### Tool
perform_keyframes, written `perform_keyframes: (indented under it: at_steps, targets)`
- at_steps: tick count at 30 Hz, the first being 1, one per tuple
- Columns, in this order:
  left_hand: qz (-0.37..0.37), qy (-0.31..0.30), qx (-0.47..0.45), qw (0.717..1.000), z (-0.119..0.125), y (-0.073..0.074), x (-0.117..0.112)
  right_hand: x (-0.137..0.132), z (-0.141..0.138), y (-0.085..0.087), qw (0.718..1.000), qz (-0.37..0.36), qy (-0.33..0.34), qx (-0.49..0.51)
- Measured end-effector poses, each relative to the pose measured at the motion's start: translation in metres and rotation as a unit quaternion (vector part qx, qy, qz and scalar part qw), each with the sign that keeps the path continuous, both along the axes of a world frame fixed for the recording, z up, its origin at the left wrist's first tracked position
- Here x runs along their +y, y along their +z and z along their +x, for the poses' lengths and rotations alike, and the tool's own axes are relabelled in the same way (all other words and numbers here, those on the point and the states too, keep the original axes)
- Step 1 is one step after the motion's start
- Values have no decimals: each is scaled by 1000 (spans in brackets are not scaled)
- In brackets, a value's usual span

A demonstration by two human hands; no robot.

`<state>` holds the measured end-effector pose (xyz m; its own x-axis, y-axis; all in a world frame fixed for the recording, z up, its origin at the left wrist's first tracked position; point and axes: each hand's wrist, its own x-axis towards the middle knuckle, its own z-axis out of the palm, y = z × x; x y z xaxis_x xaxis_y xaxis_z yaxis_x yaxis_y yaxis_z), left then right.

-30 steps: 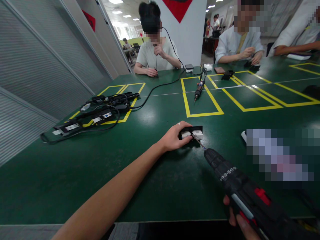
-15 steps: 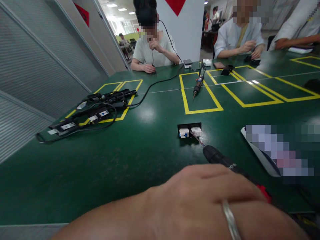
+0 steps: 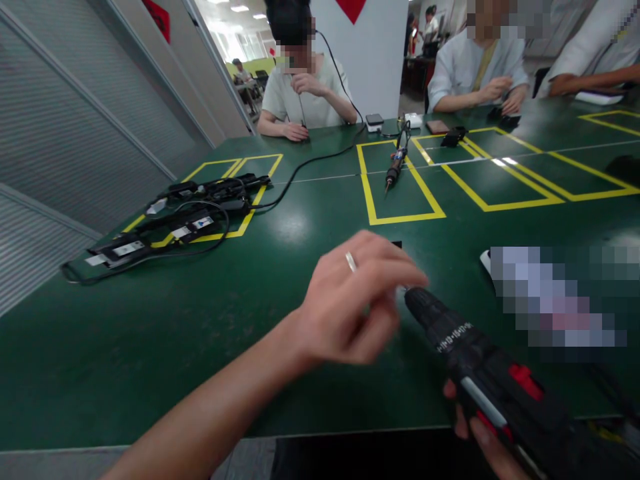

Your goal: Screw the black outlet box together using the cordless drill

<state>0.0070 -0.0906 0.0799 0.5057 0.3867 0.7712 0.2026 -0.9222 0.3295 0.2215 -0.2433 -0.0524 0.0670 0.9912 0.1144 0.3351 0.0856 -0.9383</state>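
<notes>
A black and red power drill points up and to the left from the lower right. My right hand is wrapped round its grip, mostly hidden beneath the drill body. My left hand, with a ring on one finger, hangs at the drill's front end. Its fingers are curled together beside the chuck and bit; whatever is between them is hidden. Behind those fingers, only a sliver of a small black plate shows.
Black devices with cables lie at the left. A second slim tool rests inside a yellow tape outline. To the right lies a blurred flat item. Across the green table sit a person and other co-workers.
My left hand has moved forward from close to the camera to the drill's tip, now covering the black plate and its white parts. The drill body and right hand have come into view.
</notes>
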Motion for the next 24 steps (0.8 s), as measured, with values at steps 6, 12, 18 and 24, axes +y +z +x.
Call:
perform_keyframes:
  at_steps: [6, 12, 18, 24]
  targets:
    - [-119, 17, 158, 980, -3, -55, 78, 1, -5, -4, 996, -17, -26, 88]
    - [-177, 15, 143, 974, 2, -80, 79, -1, 2, -1, 997, -50, 11, 65]
    - [-185, 8, 122, 975, 2, -79, 83, -2, 4, 1, 996, -61, 3, 71]
    - [-190, 7, 126, 974, 1, -77, 83, 0, 4, -4, 996, -55, 5, 64]
